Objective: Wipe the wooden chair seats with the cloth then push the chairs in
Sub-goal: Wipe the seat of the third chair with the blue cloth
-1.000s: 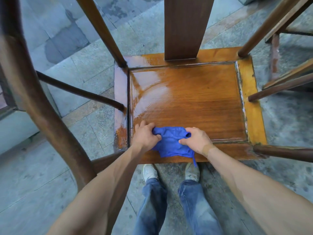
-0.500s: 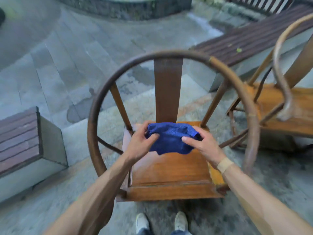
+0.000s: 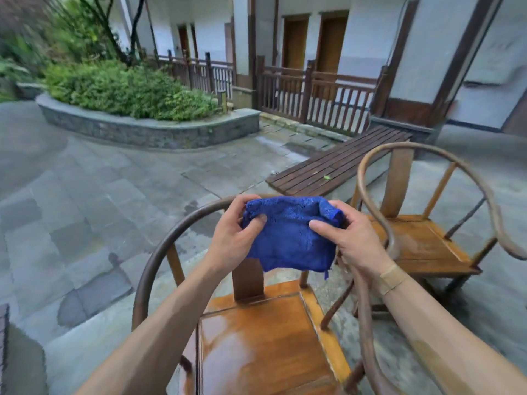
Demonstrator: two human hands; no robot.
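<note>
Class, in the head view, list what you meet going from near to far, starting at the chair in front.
Near chair seat → blue cloth → slatted bench → wooden railing → doors

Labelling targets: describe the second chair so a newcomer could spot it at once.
Start at the dark slatted bench on the paved courtyard. Just right of its near end stands the second chair, a round-backed wooden armchair. Unlike the near chair below the blue cloth, nobody stands over it.

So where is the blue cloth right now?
In the head view, centre frame: the blue cloth is held up between left hand and right hand, above the near chair.
</note>
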